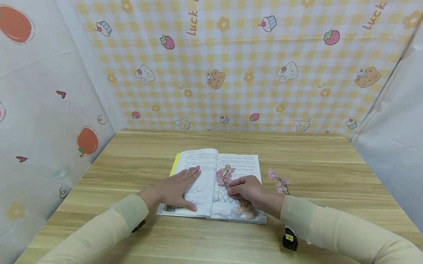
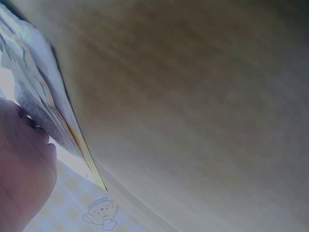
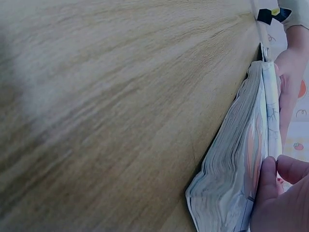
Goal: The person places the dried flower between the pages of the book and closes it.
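An open book (image 1: 199, 159) lies on the wooden table, with printed text above and pictures below. Spread flat, my left hand (image 1: 176, 189) rests on the left page. My right hand (image 1: 250, 192) is over the right page and pinches the stem of a pink flower sprig (image 1: 224, 175) between thumb and fingers. The blossoms lie over the page near the gutter, pointing away from me. In the right wrist view, the thick page edges of the book (image 3: 224, 140) show beside my right hand (image 3: 282, 208). The left wrist view shows part of my left hand (image 2: 24, 169) at the pages.
A second pink flower sprig (image 1: 281, 185) lies right of the book, its lower part hidden by my right sleeve (image 1: 328, 224). The wooden table (image 1: 142, 152) ends at a yellow checked cloth (image 1: 235, 97) at the back. White cloth walls (image 1: 407, 98) stand at both sides.
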Motion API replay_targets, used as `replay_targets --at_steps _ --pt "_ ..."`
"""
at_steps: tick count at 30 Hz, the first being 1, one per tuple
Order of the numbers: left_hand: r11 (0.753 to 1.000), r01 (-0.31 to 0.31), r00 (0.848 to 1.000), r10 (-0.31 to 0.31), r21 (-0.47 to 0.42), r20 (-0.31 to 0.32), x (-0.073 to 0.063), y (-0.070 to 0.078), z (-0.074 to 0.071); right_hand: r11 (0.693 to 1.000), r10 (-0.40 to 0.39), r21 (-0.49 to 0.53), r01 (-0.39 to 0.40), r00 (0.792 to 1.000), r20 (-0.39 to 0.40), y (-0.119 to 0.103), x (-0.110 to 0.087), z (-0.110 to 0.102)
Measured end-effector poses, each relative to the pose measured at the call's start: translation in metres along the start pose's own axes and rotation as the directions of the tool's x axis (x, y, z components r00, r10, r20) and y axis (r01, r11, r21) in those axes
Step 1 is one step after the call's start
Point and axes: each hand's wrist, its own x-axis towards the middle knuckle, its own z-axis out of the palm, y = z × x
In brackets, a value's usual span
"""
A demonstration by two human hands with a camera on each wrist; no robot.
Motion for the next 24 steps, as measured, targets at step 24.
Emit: replay_targets --at_steps 24 --pt "1.000 -0.021 0.999 0.021 -0.003 -0.028 0.000 -0.001 0.002 0.980 -0.138 -0.124 0.153 0.982 0.127 -0.015 -0.003 -0.039"
